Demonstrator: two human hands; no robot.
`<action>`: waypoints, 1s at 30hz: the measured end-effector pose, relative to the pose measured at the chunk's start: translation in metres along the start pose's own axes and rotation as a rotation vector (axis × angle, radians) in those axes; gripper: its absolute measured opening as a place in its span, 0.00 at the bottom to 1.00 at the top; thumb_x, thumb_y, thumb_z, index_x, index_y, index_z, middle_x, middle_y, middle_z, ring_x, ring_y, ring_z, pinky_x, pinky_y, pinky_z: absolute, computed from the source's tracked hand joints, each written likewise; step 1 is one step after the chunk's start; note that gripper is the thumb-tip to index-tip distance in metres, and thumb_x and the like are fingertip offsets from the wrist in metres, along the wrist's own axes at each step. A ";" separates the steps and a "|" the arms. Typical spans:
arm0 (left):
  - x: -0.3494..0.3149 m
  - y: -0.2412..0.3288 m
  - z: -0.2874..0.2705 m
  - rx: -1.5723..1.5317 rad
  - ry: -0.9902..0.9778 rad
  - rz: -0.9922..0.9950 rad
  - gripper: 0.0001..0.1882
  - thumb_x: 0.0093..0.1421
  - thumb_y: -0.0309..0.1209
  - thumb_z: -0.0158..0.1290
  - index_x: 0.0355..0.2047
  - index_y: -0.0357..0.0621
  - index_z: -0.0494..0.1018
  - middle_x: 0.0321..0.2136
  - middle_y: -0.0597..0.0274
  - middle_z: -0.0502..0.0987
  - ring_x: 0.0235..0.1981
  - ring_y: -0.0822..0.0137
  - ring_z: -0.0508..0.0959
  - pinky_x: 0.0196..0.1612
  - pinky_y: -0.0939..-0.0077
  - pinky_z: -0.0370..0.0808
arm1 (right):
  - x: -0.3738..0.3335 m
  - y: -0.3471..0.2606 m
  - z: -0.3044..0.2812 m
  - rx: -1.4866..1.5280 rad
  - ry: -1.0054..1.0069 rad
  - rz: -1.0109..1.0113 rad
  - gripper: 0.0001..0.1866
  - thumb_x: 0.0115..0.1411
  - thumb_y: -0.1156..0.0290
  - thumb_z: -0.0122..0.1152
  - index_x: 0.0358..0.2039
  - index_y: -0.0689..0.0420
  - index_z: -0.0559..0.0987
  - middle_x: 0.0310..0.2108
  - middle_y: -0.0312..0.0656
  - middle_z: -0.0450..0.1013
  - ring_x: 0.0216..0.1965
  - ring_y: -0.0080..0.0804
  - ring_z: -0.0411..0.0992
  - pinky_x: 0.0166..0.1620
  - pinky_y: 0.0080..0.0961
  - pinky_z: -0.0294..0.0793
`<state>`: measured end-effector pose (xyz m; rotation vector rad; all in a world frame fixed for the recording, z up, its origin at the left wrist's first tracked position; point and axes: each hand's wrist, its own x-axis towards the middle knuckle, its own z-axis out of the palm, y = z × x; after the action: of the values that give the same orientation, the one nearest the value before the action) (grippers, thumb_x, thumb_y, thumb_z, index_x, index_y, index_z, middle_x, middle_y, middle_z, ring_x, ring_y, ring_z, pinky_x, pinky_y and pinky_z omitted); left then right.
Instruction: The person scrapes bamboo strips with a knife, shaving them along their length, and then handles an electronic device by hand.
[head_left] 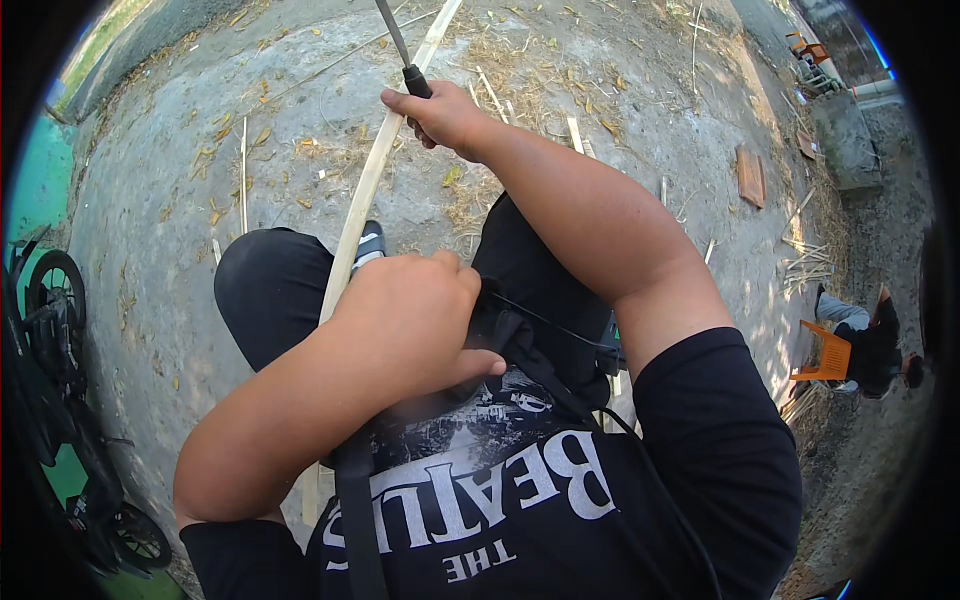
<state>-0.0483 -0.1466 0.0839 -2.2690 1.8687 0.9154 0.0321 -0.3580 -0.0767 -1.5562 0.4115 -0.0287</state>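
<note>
Pale wooden strip: runs from the top edge down past the right hand, between the knees, then out of sight beneath the left forearm.
Right hand: closed firmly round the black handle of a metal tool, thumb laid against the strip; the tool's far end is cut off from my view.
Left hand: back uppermost over the lap, thumb poking out sideways, fingers curled out of sight; I can't tell how far it is closed or whether it grips the strip.
Clothes: dark trousers, a black T-shirt with a white print, and a shoe showing between the knees.
Ground: grey and dusty, with yellow leaves, thin sticks and a reddish-brown block over to the right.
Far right: another person at an orange chair.
Far left: a dark motorbike near green flooring.
</note>
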 end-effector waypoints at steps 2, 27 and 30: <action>0.016 0.013 0.013 0.086 -0.058 -0.043 0.39 0.53 0.59 0.64 0.46 0.31 0.76 0.40 0.49 0.80 0.38 0.51 0.84 0.44 0.62 0.80 | -0.003 0.004 0.002 0.017 0.011 0.063 0.24 0.60 0.48 0.70 0.27 0.57 0.76 0.20 0.34 0.67 0.19 0.24 0.66 0.23 0.27 0.65; 0.127 0.114 0.058 0.179 -0.190 0.571 0.22 0.58 0.43 0.63 0.52 0.51 0.81 0.54 0.61 0.80 0.59 0.57 0.76 0.59 0.63 0.71 | 0.005 0.007 0.000 -0.065 -0.029 0.108 0.26 0.58 0.44 0.69 0.25 0.57 0.76 0.20 0.37 0.69 0.19 0.26 0.68 0.24 0.29 0.67; 0.137 0.111 0.065 0.148 -0.363 0.611 0.37 0.53 0.51 0.69 0.62 0.54 0.75 0.64 0.63 0.73 0.68 0.54 0.67 0.69 0.59 0.63 | 0.004 0.008 0.009 -0.128 -0.012 0.050 0.28 0.59 0.42 0.68 0.26 0.58 0.78 0.23 0.37 0.72 0.27 0.29 0.71 0.32 0.33 0.70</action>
<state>-0.1637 -0.2687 -0.0001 -1.3361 2.3724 1.1049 0.0360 -0.3506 -0.0862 -1.6709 0.4494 0.0466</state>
